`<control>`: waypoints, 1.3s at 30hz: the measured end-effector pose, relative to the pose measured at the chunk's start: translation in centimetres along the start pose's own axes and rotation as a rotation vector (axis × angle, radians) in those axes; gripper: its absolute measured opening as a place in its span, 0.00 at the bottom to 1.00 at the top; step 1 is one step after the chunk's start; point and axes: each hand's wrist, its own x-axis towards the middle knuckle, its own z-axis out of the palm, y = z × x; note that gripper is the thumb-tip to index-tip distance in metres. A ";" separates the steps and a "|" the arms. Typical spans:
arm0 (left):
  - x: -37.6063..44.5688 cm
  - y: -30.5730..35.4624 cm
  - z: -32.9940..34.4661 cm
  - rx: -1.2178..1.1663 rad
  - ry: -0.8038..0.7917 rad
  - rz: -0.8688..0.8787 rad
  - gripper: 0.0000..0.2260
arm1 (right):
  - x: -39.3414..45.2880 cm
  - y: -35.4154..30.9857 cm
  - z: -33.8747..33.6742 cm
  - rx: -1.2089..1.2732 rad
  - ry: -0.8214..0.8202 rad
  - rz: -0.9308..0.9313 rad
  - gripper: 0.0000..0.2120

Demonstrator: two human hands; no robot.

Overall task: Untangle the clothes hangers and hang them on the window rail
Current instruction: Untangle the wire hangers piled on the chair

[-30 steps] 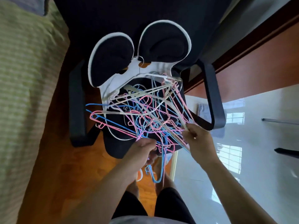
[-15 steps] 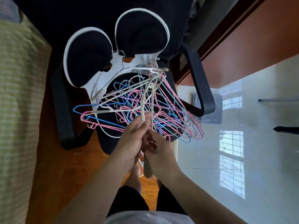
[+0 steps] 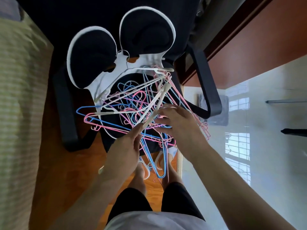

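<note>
1. Tangle of hangers (image 3: 132, 110) (pink, blue, white wire) lay piled on the chair seat (image 3: 114, 123); a few blue ones hung off the seat's front edge toward the floor.
2. White hanger (image 3: 156, 103) ran diagonally, lower end at the hands, upper end toward the chair back.
3. Left hand (image 3: 126, 150) pinched the white hanger's lower end, at the seat's front.
4. Right hand (image 3: 179, 123) lay on the pile with fingers spread, relaxed; grip unclear.
5. Chair armrest (image 3: 207, 90) stood right of the pile.
</note>
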 end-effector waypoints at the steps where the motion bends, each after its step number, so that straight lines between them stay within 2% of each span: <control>1: -0.2 0.1 -0.1 0.034 0.025 0.023 0.20 | -0.3 0.1 0.4 0.168 -0.005 0.053 0.06; 3: -0.5 -0.1 -0.2 0.082 0.060 0.043 0.20 | -0.8 0.5 0.3 0.502 -0.037 0.186 0.06; 5: -0.5 -0.5 -0.2 0.161 0.082 0.069 0.20 | -1.3 1.0 0.2 0.632 -0.044 0.245 0.18; 6: -0.4 -0.7 -0.1 0.221 0.100 0.097 0.21 | -1.2 1.3 0.2 0.636 -0.022 0.256 0.20; 9: -0.3 -1.0 0.4 0.368 0.126 0.139 0.27 | -1.0 1.7 0.8 0.515 0.069 0.193 0.17; 12: -0.3 -1.4 1.1 0.402 0.124 0.175 0.29 | -0.2 1.7 0.8 0.377 0.111 0.077 0.13; 15: -0.1 -1.5 1.9 0.305 0.140 0.194 0.28 | 0.3 1.3 0.7 0.312 0.154 0.062 0.13; 19: -0.7 -1.8 1.8 0.244 0.148 0.253 0.20 | 0.3 1.4 0.0 0.246 0.184 0.030 0.14; 22: -1.7 -3.6 1.0 0.351 0.096 0.217 0.23 | 0.0 0.6 -1.0 0.220 0.274 -0.010 0.16; 26: -2.5 -5.5 -0.2 0.305 0.009 0.145 0.28 | 0.5 -0.3 -0.9 0.170 0.282 -0.001 0.19; 30: -2.7 -5.8 -0.5 0.268 -0.091 0.118 0.18 | 0.8 -0.3 -0.2 0.119 0.217 -0.056 0.20; 32: -2.8 -6.0 -1.0 0.172 -0.137 0.041 0.15 | 1.7 -0.4 -0.7 0.125 0.284 -0.072 0.21; 35: -3.2 -7.0 -1.8 0.017 -0.200 -0.029 0.13 | 4.3 0.6 -3.1 0.146 0.474 0.043 0.14; 36: -3.4 -7.4 -2.1 0.008 -0.217 -0.020 0.13 | 5.3 0.9 -3.9 0.153 0.475 0.104 0.13; 39: -3.7 -8.6 -2.6 0.018 -0.261 0.018 0.14 | 8.0 1.7 -5.3 0.213 0.359 0.225 0.18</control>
